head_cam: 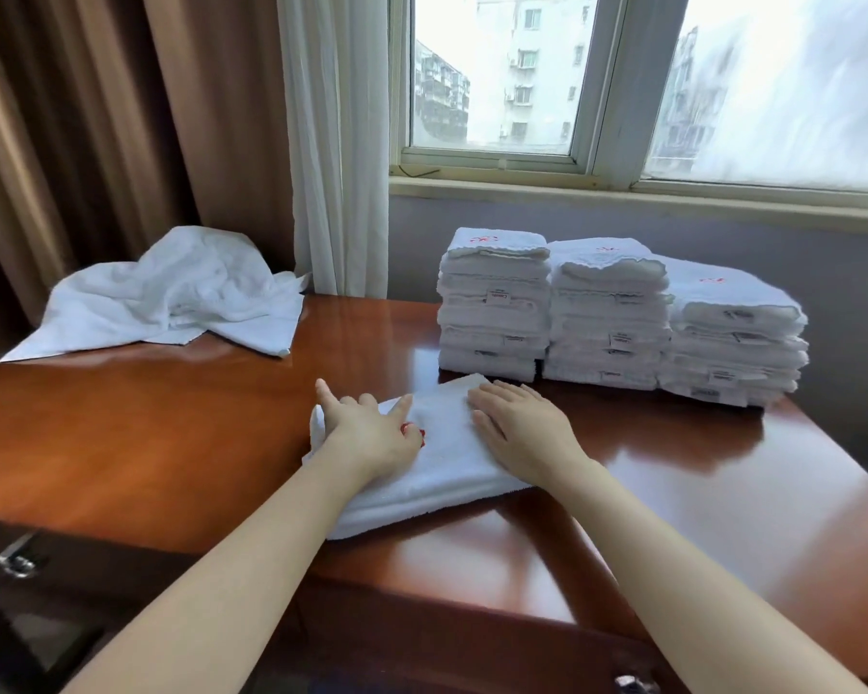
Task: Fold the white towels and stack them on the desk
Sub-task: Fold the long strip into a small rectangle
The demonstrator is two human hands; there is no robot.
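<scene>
A folded white towel point(442, 458) with a red embroidered mark lies on the brown desk point(171, 433) in front of me. My left hand point(372, 433) rests flat on its left part, fingers spread, the index finger pointing away. Flat on the towel's right part lies my right hand point(519, 428), fingers straight. Three stacks of folded white towels point(607, 318) stand side by side at the back right of the desk. A heap of unfolded white towels point(171, 298) lies at the back left.
The desk stands against a wall below a window point(622, 92), with brown and white curtains point(221, 117) at the left. The desk's front edge and a dark drawer front with a metal handle point(18, 558) are at the lower left.
</scene>
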